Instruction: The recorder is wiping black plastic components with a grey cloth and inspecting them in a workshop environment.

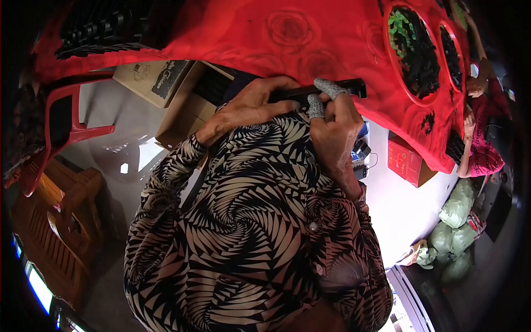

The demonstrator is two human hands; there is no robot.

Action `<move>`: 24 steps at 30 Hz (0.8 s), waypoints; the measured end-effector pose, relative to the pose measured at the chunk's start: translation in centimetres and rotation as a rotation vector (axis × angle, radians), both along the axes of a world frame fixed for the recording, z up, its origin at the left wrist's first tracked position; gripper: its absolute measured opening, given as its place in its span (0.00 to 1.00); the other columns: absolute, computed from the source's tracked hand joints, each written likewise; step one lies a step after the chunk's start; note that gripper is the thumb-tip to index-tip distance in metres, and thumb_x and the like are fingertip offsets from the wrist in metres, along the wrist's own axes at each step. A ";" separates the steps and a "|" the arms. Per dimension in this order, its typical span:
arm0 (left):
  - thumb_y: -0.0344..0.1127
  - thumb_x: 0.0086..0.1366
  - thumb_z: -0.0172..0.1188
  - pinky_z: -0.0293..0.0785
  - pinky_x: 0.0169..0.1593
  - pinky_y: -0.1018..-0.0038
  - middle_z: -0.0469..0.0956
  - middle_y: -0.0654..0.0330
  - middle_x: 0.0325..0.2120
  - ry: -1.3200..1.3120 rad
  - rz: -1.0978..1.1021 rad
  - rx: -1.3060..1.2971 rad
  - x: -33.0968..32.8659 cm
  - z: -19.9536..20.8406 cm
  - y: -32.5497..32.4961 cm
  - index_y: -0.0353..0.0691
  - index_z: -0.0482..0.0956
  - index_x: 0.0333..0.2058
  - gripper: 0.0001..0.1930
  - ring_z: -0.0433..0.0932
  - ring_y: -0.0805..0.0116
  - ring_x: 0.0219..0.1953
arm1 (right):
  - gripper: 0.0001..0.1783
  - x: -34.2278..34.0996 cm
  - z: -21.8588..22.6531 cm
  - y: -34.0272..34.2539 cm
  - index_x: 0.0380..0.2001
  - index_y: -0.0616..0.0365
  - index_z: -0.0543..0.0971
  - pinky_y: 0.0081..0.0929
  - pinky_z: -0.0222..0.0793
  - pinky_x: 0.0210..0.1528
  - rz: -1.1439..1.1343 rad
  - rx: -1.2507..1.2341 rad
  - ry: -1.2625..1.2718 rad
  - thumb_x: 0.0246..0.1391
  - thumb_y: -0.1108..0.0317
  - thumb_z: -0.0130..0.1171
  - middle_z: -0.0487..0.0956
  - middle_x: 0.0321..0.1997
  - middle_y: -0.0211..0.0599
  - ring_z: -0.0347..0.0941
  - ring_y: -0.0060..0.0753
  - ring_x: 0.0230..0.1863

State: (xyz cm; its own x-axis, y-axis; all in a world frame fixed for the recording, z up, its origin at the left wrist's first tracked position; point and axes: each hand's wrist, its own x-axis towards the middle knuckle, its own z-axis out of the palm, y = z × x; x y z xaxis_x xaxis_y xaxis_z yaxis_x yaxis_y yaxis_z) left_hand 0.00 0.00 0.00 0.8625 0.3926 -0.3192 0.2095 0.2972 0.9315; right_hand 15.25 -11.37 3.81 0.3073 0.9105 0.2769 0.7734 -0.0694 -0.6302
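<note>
Across the upper view, a red rose-patterned table (232, 36), towards its right end a red-rimmed oval tray (421, 103) of black and green pieces, at the near edge the left hand (246, 108) and right hand (338, 122), both closed around one slim black bar (299, 93), grey knitted finger covers (316, 106) on the right.

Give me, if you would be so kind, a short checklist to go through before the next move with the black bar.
1. Left hand on the bar: ok, it grips the left part.
2. Right hand on the bar: ok, thumb and finger hold it farther right.
3. Grey wraps on the right hand: ok, one on the thumb, one on a finger.
4. Other person's hands apart from the bar: ok, they are at the far right.
5. Bar's underside free of damage: cannot tell, it is hidden.
</note>
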 end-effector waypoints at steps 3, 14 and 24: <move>0.38 0.66 0.59 0.68 0.57 0.68 0.77 0.54 0.47 0.078 -0.045 0.100 0.9 0.3 -0.1 0.37 0.74 0.53 0.19 0.75 0.60 0.52 | 0.20 0.1 -0.1 -0.1 0.36 0.67 0.77 0.34 0.68 0.22 -0.069 -0.032 0.039 0.32 0.83 0.50 0.73 0.27 0.46 0.72 0.41 0.20; 0.29 0.63 0.58 0.71 0.36 0.73 0.81 0.56 0.27 -0.007 0.203 0.180 2.5 -1.2 -1.4 0.30 0.79 0.40 0.09 0.76 0.71 0.30 | 0.20 0.0 -0.3 0.2 0.39 0.64 0.80 0.28 0.65 0.19 -0.083 0.071 0.043 0.38 0.86 0.55 0.77 0.29 0.42 0.70 0.32 0.18; 0.28 0.64 0.59 0.72 0.42 0.79 0.81 0.62 0.33 0.035 0.106 0.140 2.3 -1.7 -0.7 0.32 0.80 0.44 0.10 0.76 0.78 0.37 | 0.11 2.8 1.7 1.4 0.41 0.66 0.80 0.30 0.74 0.28 -0.379 0.389 -0.179 0.54 0.76 0.63 0.79 0.42 0.49 0.78 0.42 0.30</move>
State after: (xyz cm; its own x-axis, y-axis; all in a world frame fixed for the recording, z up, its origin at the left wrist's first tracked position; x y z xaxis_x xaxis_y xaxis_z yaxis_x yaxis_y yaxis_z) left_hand 2.27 -0.72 -1.68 0.8031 0.5237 -0.2842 0.2169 0.1873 0.9581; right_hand 18.00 -9.97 5.46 0.5103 0.5660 0.6475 0.8365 -0.1520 -0.5264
